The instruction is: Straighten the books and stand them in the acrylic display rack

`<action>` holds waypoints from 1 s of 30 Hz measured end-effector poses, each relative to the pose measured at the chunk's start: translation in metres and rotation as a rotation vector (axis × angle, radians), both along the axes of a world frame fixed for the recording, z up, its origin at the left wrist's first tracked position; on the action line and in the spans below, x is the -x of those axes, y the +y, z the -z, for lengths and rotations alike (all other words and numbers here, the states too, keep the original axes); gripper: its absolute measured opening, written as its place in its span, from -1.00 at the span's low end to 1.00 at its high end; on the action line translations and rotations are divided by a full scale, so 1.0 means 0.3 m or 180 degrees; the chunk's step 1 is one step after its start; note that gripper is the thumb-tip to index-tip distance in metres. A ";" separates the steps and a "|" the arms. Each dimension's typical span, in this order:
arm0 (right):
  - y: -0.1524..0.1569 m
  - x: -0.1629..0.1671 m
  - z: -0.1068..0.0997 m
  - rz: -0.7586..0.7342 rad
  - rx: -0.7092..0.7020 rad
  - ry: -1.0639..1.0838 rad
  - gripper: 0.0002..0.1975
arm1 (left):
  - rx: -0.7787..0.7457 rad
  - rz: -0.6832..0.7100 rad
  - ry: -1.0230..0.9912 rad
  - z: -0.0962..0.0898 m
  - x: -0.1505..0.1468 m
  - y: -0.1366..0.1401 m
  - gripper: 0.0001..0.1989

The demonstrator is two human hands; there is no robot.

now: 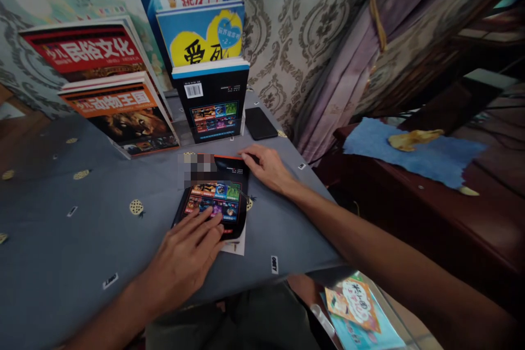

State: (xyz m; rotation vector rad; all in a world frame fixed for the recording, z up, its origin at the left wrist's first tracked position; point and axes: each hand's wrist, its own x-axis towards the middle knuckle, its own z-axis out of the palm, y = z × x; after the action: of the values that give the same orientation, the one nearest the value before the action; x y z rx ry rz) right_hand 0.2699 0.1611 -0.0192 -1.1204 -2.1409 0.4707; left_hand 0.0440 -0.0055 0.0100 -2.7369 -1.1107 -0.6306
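A black-backed book (232, 175) lies face down on the grey tablecloth, with a grid of small coloured pictures on its back cover. Its upper left part is hidden by a pixelated patch. My left hand (192, 249) rests flat across the book's lower part, fingers outstretched. At the upper right corner is my right hand (266, 167), fingertips touching the book's edge and thumb apart. White paper shows beneath the lower right corner. Just behind stands another black book (213, 90) with a similar picture grid and a barcode.
Several upright books stand at the back, including an orange lion-cover book (127, 115) and a red book (98, 49). A black phone (261, 123) lies beside them. Right of the table is a dark red surface with a blue cloth (369, 147). Books (355, 306) sit low beside the table.
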 end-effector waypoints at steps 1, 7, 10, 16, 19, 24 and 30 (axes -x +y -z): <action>0.000 0.000 -0.001 0.0007 0.0001 -0.0008 -0.72 | -0.0052 -0.0020 0.0066 0.005 -0.002 -0.005 -0.76; -0.004 0.002 -0.009 0.0049 0.0017 -0.0188 -0.72 | 0.0022 -0.0055 0.0104 0.017 0.005 -0.017 -0.70; -0.008 0.003 -0.009 0.0047 -0.0013 -0.0245 -0.71 | 0.0213 -0.0107 0.0004 0.014 0.021 0.002 -0.70; -0.014 0.006 -0.010 -0.0031 -0.0069 -0.0335 -0.71 | 0.0373 -0.0781 -0.0017 0.023 0.036 0.054 -0.69; -0.021 0.006 -0.016 0.0039 -0.0111 -0.0401 -0.73 | 0.0339 -0.0841 0.0130 0.020 0.033 0.064 -0.68; -0.066 0.011 -0.035 0.0248 0.0063 -0.0504 -0.72 | 0.0339 -0.1014 0.0412 -0.002 0.041 0.079 -0.69; -0.087 0.057 -0.055 0.0375 -0.0125 -0.0548 -0.69 | 0.0239 -0.1118 0.0473 -0.013 0.033 0.102 -0.80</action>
State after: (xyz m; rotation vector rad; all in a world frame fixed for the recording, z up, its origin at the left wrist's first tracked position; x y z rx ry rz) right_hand 0.2530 0.1351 -0.0028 -1.2971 -2.2046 0.2860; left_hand 0.0341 0.0252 0.0139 -2.5022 -1.5509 -0.3375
